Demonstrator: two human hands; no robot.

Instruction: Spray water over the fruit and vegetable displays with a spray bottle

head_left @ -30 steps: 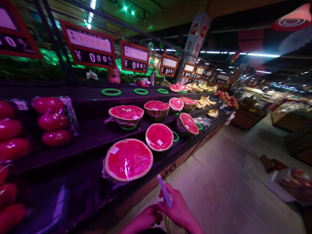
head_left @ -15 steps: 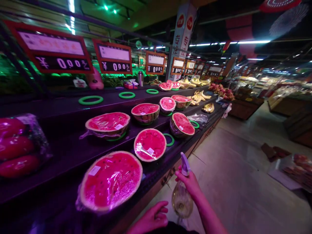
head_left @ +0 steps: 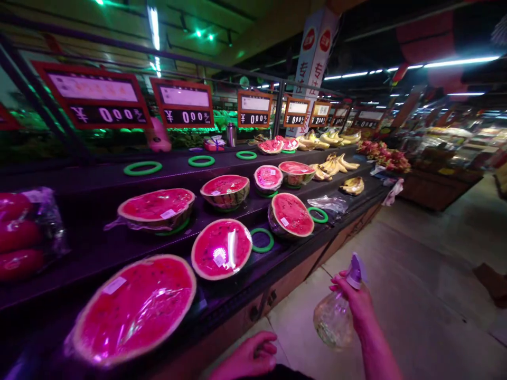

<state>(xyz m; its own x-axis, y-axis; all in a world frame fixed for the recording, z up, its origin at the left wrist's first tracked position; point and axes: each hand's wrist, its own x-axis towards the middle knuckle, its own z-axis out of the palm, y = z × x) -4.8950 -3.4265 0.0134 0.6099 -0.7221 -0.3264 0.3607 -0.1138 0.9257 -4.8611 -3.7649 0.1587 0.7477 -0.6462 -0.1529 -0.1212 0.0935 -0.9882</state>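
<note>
"Down a market aisle, what's the layout?"

"Tiered black shelves [head_left: 170,177] run away along the left, under red price signs [head_left: 183,103]. Pale concrete floor [head_left: 396,295] on the right."

"Stock on the tiers?"

"Halved watermelons [head_left: 222,249], film-wrapped, cut faces showing, some propped on green rings [head_left: 262,249]. Bananas [head_left: 332,166] farther along."

"And the hands?"

"Right hand [head_left: 356,301] clenched around the neck of a clear spray bottle [head_left: 333,321], just below its purple trigger head. Bottle hangs over the floor, just beside the shelf front, with some liquid inside. Left hand [head_left: 249,356] loosely open, fingers slightly curled, grasping nothing, nearest the brown shelf base [head_left: 293,285]."
</note>
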